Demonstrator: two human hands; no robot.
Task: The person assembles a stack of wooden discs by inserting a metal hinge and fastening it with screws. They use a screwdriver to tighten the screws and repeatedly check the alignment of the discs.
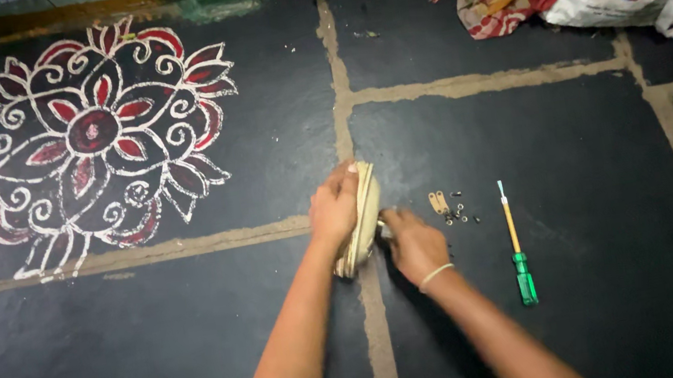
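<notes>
Frame centre: left hand (333, 210) grips cream disc-shaped casing (362, 222) on edge, right hand (414, 244) pinching its lower rim; likely rigid, light, slippery.

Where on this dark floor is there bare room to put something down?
Bare slab lies right of the green-handled screwdriver, and between the white-and-red floor drawing and the left hand. It is crowded between the right hand and screwdriver, where small screws and metal pieces lie.

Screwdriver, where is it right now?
Head view: the screwdriver lies on the dark floor, right of the right hand, untouched, with small screws just to its left.
</notes>
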